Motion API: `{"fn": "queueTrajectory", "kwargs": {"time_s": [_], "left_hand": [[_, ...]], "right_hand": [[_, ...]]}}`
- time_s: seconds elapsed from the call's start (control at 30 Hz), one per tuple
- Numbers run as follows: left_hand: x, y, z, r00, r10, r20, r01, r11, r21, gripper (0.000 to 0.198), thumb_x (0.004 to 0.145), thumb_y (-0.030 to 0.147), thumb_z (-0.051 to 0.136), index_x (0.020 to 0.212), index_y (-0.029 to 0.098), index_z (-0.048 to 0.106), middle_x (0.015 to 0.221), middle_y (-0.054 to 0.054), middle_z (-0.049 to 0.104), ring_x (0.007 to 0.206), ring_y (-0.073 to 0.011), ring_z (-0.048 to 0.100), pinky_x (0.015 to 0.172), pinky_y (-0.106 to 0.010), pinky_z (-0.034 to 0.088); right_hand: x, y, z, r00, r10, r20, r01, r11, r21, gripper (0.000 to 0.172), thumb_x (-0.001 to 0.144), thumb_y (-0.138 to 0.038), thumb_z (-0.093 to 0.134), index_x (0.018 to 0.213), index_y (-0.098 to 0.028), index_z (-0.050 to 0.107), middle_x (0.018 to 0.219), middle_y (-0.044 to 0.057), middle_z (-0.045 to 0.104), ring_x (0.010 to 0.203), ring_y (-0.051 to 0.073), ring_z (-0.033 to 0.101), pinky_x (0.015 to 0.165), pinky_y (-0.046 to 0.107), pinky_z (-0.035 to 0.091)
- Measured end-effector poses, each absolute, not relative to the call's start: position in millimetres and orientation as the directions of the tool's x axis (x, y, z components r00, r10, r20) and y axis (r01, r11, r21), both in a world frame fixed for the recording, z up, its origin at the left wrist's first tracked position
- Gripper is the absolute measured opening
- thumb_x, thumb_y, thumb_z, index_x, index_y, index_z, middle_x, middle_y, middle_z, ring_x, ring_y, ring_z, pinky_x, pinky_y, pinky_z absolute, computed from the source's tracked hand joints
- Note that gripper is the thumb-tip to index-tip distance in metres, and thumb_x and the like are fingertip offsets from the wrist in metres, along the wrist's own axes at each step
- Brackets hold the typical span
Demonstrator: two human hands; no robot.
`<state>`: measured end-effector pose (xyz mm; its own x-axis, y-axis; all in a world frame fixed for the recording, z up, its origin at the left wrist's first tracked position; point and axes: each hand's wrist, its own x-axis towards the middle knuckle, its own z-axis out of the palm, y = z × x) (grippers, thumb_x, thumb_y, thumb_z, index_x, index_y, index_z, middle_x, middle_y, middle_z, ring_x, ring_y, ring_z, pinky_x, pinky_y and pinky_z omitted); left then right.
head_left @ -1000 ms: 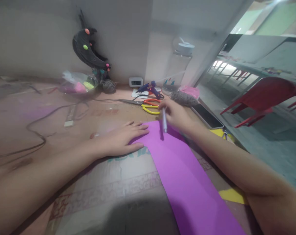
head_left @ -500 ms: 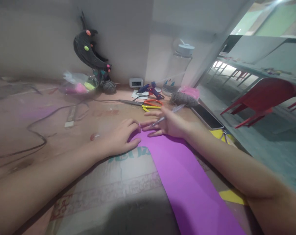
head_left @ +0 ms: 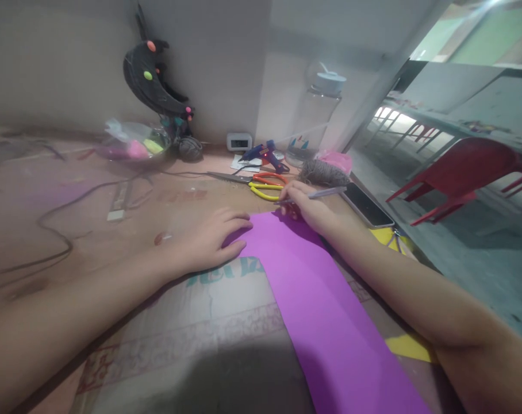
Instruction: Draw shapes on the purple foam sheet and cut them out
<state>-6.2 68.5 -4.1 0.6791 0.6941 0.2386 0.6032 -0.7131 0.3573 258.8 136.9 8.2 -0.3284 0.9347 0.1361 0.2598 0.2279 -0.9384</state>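
A long purple sheet (head_left: 317, 299) lies on the table, running from the middle toward the near right. My left hand (head_left: 209, 238) rests on the sheet's far left corner, its fingers bent a little and pressing down. My right hand (head_left: 306, 206) sits at the sheet's far right corner with its fingers closed around a thin pen (head_left: 325, 194), which lies nearly level and points left.
Yellow and orange scissors (head_left: 264, 185), a blue glue gun (head_left: 261, 152), a ball of grey twine (head_left: 321, 171) and a phone (head_left: 367, 205) lie just beyond the hands. A cable (head_left: 62, 207) snakes over the left side. A red chair (head_left: 463, 172) stands off the right edge.
My right hand went from holding the pen upright over the sheet, to touching my left fingertips, to the sheet's far right corner with the pen level. My left fingers curled slightly.
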Motion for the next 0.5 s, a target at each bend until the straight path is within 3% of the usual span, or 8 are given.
{"fn": "queueTrajectory", "kwargs": {"time_s": [0.1,0.27,0.5], "left_hand": [[-6,69,-4,0.675,0.702,0.23,0.615,-0.706,0.351,0.043,0.102,0.039,0.05,0.135,0.016,0.063,0.14,-0.014,0.062,0.133,-0.0291,0.055,0.116,-0.047,0.041],[-5,68,-4,0.668,0.71,0.222,0.626,-0.697,0.349,0.042,0.101,0.039,0.049,0.134,0.016,0.064,0.14,-0.014,0.062,0.133,-0.0295,0.055,0.115,-0.048,0.042],[-5,69,-4,0.669,0.709,0.225,0.624,-0.699,0.349,0.043,0.102,0.039,0.048,0.134,0.015,0.064,0.139,-0.015,0.062,0.131,-0.0295,0.055,0.114,-0.048,0.043]], "right_hand": [[254,134,7,-0.33,0.938,0.106,0.316,0.215,-0.924,0.016,0.09,-0.035,0.058,0.08,-0.022,0.056,0.06,-0.002,0.064,0.046,0.01,0.048,0.044,0.022,0.033],[246,127,7,-0.39,0.909,0.149,0.331,0.29,-0.898,0.025,0.082,-0.037,0.071,0.077,-0.023,0.051,0.059,-0.005,0.059,0.051,0.011,0.051,0.048,0.023,0.035],[243,124,9,-0.268,0.941,0.207,0.548,0.326,-0.77,0.023,0.082,-0.028,0.064,0.07,-0.023,0.045,0.056,-0.005,0.053,0.053,0.011,0.045,0.051,0.024,0.029]]}}
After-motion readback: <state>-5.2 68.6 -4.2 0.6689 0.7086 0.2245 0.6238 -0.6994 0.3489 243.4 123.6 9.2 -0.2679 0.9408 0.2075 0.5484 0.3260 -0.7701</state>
